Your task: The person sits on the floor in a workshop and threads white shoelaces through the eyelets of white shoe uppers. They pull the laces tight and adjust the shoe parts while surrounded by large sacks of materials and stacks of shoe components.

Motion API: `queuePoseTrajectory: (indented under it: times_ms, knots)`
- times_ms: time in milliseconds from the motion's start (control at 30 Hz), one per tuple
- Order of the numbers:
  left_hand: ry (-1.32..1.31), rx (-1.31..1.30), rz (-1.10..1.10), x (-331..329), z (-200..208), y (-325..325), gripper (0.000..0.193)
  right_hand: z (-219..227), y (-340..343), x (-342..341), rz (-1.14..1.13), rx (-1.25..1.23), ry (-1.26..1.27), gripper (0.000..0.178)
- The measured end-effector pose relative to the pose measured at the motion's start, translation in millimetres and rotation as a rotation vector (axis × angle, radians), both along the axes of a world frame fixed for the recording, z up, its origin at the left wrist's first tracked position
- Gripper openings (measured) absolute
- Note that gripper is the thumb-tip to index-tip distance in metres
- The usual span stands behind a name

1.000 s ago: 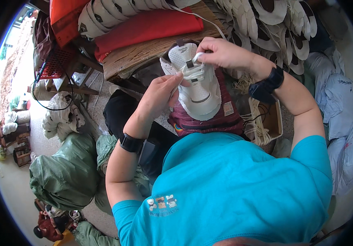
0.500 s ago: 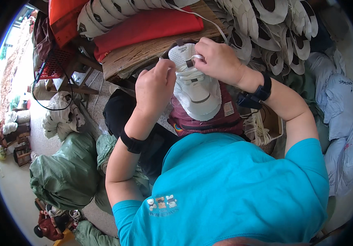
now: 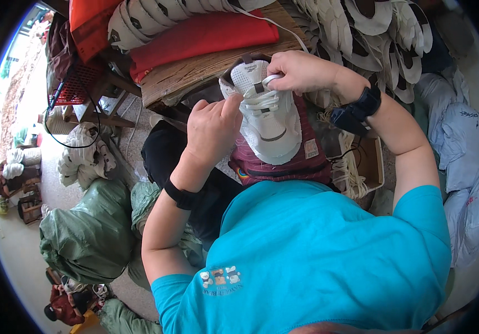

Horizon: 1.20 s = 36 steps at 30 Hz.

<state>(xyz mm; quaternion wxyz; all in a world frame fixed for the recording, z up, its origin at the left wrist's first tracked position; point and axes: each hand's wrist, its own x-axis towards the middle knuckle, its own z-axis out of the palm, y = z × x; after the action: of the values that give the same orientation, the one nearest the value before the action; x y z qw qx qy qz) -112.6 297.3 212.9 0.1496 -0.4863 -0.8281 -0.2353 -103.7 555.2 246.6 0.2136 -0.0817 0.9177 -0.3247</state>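
Note:
A white sneaker upper (image 3: 271, 131) with perforated tongue and partly threaded lacing lies toe toward me on the maroon striped cloth (image 3: 306, 139) over my lap. My right hand (image 3: 306, 72) is closed at the upper's right side, pinching a white shoelace (image 3: 272, 79) between thumb and forefinger, beside the tongue. At the left edge of the lacing, my left hand (image 3: 214, 127) is closed with thumb and forefinger pressed together at the lace; its fingertips partly hide what they grip. Dark bands circle both wrists.
Ahead is a wooden bench (image 3: 195, 75) with a folded red cloth (image 3: 206, 36) and a row of white shoe uppers (image 3: 156, 19). More uppers (image 3: 373, 50) hang in bunches at right. A box of loose laces (image 3: 356, 172) stands right of my lap. Green sacks (image 3: 86, 234) lie left; another person (image 3: 64, 306) sits lower left.
My right hand has shifted slightly up and right, its forearm swinging outward. My left hand has moved down and a little right along the sneaker upper's side.

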Motion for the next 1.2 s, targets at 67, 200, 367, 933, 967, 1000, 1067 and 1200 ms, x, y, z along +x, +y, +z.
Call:
queuePoseTrajectory:
  times_ms: [67,200,367,933,967,1000,1067,1200]
  knots:
    - [-0.019,0.003,0.012,1,0,0,0.019,0,-1,0,-0.062,-0.088,-0.055,0.028]
    - [-0.038,0.067,0.030,-1,-2,2,0.016,-13,-1,4,-0.165,-0.205,-0.032,0.028]
    - [-0.037,0.027,0.020,-3,-2,1,0.019,-28,-12,19,-0.240,-0.088,0.314,0.020]
    - [0.300,-0.034,0.180,-19,-7,-34,0.026,5,-11,40,-0.294,-0.488,0.136,0.014]
    - [0.239,0.023,0.215,-17,-10,-33,0.026,8,-13,42,-0.330,-0.479,0.139,0.014]
    - [0.178,0.079,0.250,-16,-12,-30,0.026,7,-12,44,-0.306,-0.429,0.219,0.014]
    - [-0.592,0.457,0.255,-6,-14,-23,0.017,1,-7,47,-0.252,-0.322,0.380,0.014]
    - [-1.645,1.240,-0.074,-6,-16,-17,0.019,-15,-4,50,-0.319,-0.316,0.362,0.015]
